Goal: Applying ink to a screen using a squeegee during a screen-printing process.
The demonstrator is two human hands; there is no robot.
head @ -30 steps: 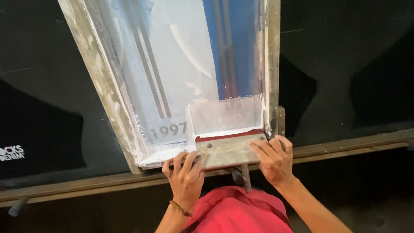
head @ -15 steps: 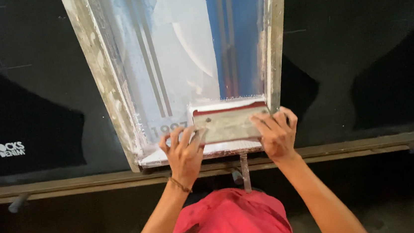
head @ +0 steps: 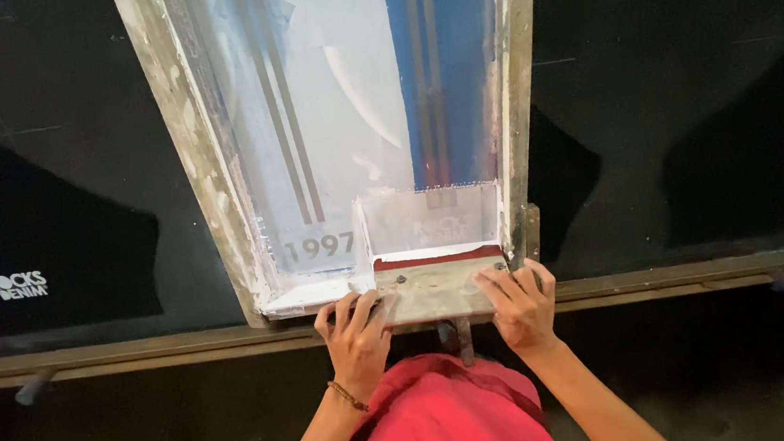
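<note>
Squeegee: a wide squeegee (head: 436, 288) with a pale, paint-smeared wooden handle and a dark red blade edge sits at the lower centre of the frame, inside the near end of the printing screen.
Long axis: it runs left to right across the picture; the red blade edge faces the top of the frame and the handle faces the person.
Left hand: the left hand (head: 356, 332) lies on the squeegee's left end, fingers (head: 362, 308) curled over the handle and gripping it.
Right hand: the right hand (head: 522, 304) grips the right end the same way, fingers closed over the handle beside the frame rail.
Screen: the printing screen (head: 198, 162), with a worn whitish frame, reaches from lower centre to the top edge, its long side running up and slightly left; the mesh shows pale blue, a deep blue band on the right and grey stripes.
Change: half a second ago the squeegee was higher on the mesh; it has been drawn back down to the near end, much where it lay a second ago.
Markings: a small white two-line logo (head: 16, 286) sits on black cloth (head: 49, 184) at mid-left; grey numerals show through the mesh just left of the squeegee.
Tabletop: its wooden edge (head: 139, 349) crosses the lower frame.
</note>
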